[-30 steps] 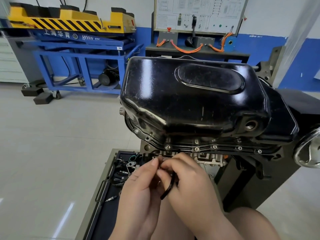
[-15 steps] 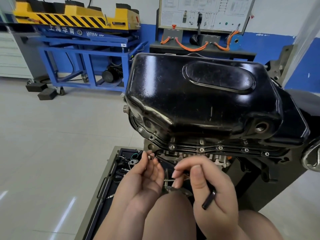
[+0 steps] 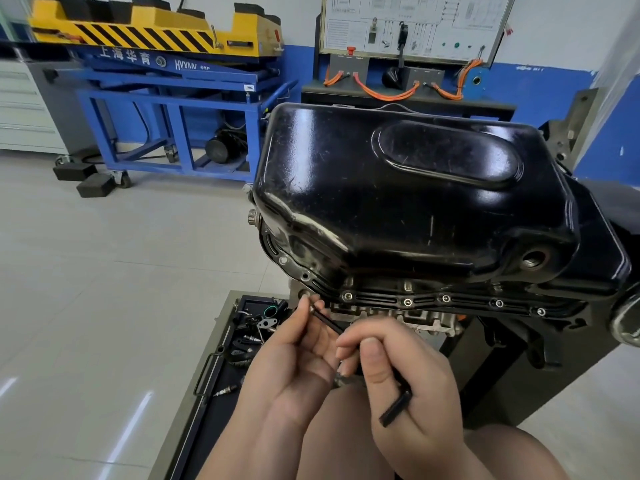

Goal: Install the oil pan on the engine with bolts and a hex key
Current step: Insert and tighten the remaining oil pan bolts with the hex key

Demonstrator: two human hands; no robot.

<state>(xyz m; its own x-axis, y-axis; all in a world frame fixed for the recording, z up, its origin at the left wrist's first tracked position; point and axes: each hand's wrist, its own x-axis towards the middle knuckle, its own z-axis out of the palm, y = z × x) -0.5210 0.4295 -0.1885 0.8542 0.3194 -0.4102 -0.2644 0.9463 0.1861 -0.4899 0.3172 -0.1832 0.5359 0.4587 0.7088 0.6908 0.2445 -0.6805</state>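
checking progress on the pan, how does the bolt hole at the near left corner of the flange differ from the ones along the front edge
The corner hole on the oil pan flange looks dark and empty; the front-edge holes each show a bright bolt head. The left hand steadies the hex key tip just below the corner hole, with the right hand on its bent end; nothing touches the front-edge ones. All sit on the same flange.
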